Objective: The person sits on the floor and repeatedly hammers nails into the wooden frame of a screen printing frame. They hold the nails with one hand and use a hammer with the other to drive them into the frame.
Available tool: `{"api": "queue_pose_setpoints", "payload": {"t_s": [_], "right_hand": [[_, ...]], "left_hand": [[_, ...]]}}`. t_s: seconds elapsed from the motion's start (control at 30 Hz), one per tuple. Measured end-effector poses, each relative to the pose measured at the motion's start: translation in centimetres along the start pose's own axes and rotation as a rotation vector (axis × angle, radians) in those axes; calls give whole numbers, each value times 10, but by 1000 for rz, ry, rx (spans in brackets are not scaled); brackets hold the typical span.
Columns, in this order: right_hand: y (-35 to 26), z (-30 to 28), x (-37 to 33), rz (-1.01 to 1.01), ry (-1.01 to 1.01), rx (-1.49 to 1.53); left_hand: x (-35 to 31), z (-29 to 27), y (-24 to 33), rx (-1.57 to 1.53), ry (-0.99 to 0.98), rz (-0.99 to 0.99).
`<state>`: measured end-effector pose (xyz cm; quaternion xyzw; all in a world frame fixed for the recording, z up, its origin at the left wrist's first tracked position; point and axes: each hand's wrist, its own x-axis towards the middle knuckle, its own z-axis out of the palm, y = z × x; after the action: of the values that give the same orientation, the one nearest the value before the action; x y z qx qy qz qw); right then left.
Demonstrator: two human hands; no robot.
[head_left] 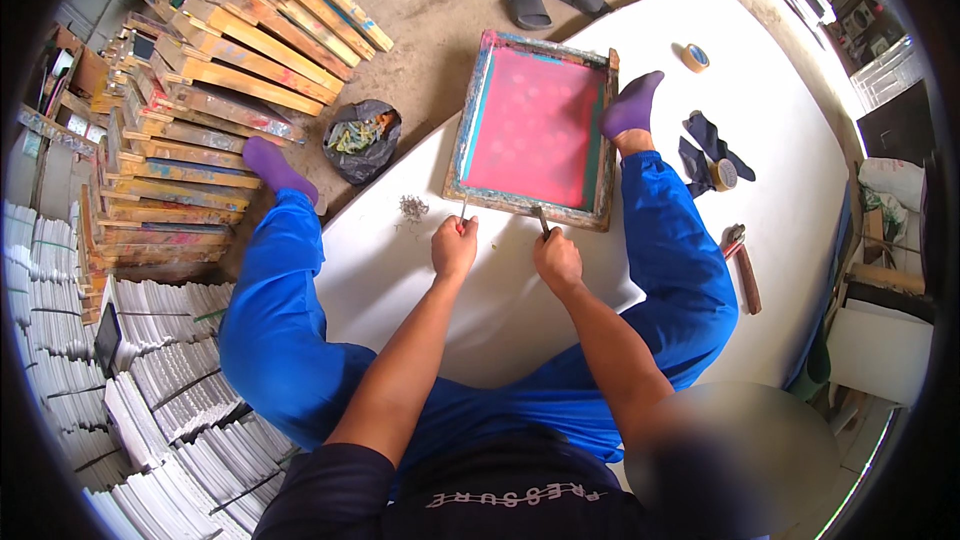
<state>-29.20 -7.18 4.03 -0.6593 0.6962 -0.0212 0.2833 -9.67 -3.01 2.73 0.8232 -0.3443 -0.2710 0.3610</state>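
Note:
A wooden screen-printing frame [458, 130] with pink mesh [540, 120] and teal edges lies on the white board in front of me. At its near left corner, my left hand [455, 248] is closed around a screwdriver [463, 210] with a thin shaft and a bit of red at the handle. My right hand [558, 260] grips a dark, narrow tool [542, 220] whose tip meets the frame's near edge; its exact kind is unclear. Small metal bits, like pulled staples [412, 207], lie in a pile left of the frame. My purple-socked right foot [632, 105] rests against the frame's right side.
Tape rolls [695, 58], black socks [712, 145], and red-handled pliers [735, 238] beside a brown bar [749, 282] lie to the right. Dark slippers [525, 5] sit beyond. Leftward are a black rubbish bag [362, 140], stacked wooden frames [240, 80] and bundled white sheets [180, 380].

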Motion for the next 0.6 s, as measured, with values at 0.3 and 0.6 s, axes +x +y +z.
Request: {"api": "queue_pose_setpoints", "payload": {"t_s": [0.3, 0.6], "right_hand": [[25, 2, 9, -207, 152, -238], [7, -6, -7, -646, 81, -135]], "left_hand": [[-7, 12, -8, -210, -147, -17], [-9, -3, 13, -750, -505, -240]]}}
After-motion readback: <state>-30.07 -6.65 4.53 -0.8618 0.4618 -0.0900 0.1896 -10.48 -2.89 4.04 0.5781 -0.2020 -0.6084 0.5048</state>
